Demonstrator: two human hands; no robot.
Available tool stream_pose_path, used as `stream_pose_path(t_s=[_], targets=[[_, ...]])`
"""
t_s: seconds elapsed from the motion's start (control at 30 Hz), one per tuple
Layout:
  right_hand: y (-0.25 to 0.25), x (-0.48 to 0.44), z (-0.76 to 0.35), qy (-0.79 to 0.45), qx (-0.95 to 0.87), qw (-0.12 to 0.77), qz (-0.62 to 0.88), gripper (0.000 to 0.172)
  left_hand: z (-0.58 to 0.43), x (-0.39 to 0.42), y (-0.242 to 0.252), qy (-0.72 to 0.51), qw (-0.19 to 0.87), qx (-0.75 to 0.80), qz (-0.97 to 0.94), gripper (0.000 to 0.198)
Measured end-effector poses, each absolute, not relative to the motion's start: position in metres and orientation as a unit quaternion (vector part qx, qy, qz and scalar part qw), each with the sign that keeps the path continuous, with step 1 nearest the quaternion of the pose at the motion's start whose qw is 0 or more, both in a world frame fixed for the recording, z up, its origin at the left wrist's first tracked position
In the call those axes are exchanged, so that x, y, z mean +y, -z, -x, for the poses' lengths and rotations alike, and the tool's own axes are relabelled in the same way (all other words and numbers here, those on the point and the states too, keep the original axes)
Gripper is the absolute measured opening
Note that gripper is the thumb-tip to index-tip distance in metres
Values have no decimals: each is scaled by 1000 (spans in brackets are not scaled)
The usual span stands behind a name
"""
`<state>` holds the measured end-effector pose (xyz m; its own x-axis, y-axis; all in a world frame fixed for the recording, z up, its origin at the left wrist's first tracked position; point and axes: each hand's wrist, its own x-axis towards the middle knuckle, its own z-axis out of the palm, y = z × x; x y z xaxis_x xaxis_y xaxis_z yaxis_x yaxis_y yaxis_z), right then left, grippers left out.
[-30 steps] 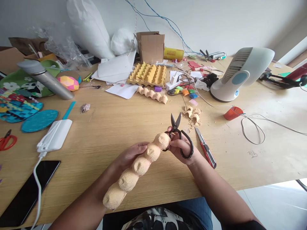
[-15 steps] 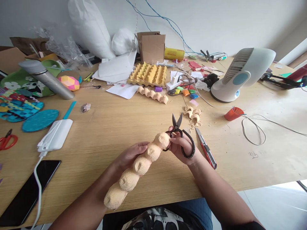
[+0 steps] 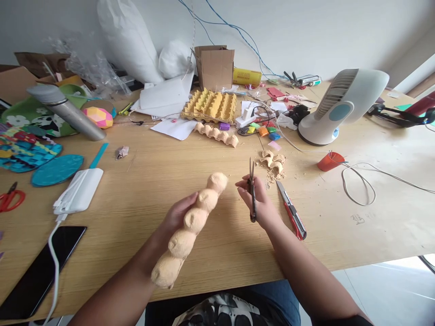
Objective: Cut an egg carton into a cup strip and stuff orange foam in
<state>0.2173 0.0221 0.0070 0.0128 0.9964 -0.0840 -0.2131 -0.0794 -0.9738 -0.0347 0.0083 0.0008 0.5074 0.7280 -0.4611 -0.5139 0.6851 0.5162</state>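
A bumpy, cream-coloured strip of egg carton (image 3: pixel 196 220) slants across the lower middle, its several cups facing up. My left hand (image 3: pixel 180 210) grips it from the left side, the fingers mostly hidden beneath it. To the right, my right hand (image 3: pixel 261 199) holds black-handled scissors (image 3: pixel 252 190), seen edge-on with the blades pointing away from me. A gap separates the scissors from the strip. Just right of my right hand lies a red and grey utility knife (image 3: pixel 292 212). Beyond it are cut carton scraps (image 3: pixel 272 161) with crumbs.
Farther back sit another carton strip (image 3: pixel 216 135) and a yellow egg tray (image 3: pixel 210 107). A white fan (image 3: pixel 343 106) and an orange cup (image 3: pixel 331 161) stand on the right. At left are a power bank (image 3: pixel 78 190), a phone (image 3: pixel 42 271), a flask (image 3: pixel 68 113) and red scissors (image 3: pixel 12 199).
The strip has moved up and slightly left with my left hand, and my right hand has come away from its end. The scissors have turned from flat-on to edge-on.
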Motion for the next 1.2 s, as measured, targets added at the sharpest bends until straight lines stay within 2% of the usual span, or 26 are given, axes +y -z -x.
stream_pose_path(t_s=[0.03, 0.1, 0.2, 0.3, 0.37, 0.47, 0.63, 0.73, 0.8, 0.97, 1.07, 1.2], targets=[[-6, 23, -218, -551, -428, 531, 481, 39, 37, 10, 0, -387, 846, 338, -143, 21], [-3, 23, -217, -602, -417, 504, 459, 41, 37, 16, 2, -446, 821, 332, -128, 16], [5, 19, -210, -775, -350, 382, 362, 50, 33, 23, 0, -490, 803, 317, -123, 20], [17, 16, -199, -865, -292, 281, 296, 54, 30, 25, -2, -487, 808, 309, -119, 24], [26, 18, -192, -874, -267, 287, 287, 55, 30, 24, -3, -484, 810, 310, -117, 24], [36, 30, -188, -860, -226, 345, 300, 53, 31, 22, -2, -484, 812, 304, -118, 22], [34, 57, -203, -732, -179, 564, 336, 49, 32, 21, 1, -488, 815, 291, -114, 21], [25, 62, -216, -665, -202, 626, 353, 50, 31, 20, 4, -491, 819, 279, -106, 20], [19, 58, -219, -669, -228, 610, 359, 51, 31, 20, 7, -496, 816, 276, -107, 17], [12, 38, -211, -714, -347, 508, 336, 46, 24, 24, 7, -508, 813, 260, -115, 12], [12, 27, -206, -737, -411, 442, 304, 49, 20, 27, 4, -528, 807, 249, -87, 10], [11, 19, -204, -784, -407, 371, 285, 49, 19, 31, 3, -536, 803, 250, -74, 14]])
